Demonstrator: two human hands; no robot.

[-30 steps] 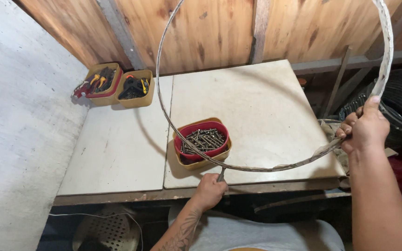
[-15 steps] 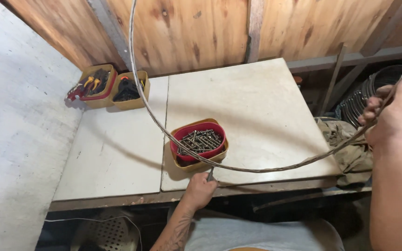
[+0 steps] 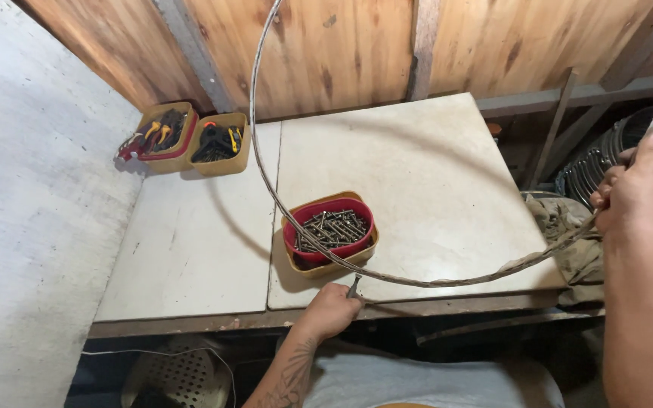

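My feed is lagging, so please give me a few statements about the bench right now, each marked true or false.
1. The right hand grips the big hoop. True.
2. The red tub holds paint. False: it holds screws.
3. The left hand holds a thin metal tool at the bench's front edge. True.
4. The two small trays sit at the front right corner. False: they sit at the back left, by the wooden wall.
5. The hoop lies flat on the bench. False: it is held up, arching over the tub.
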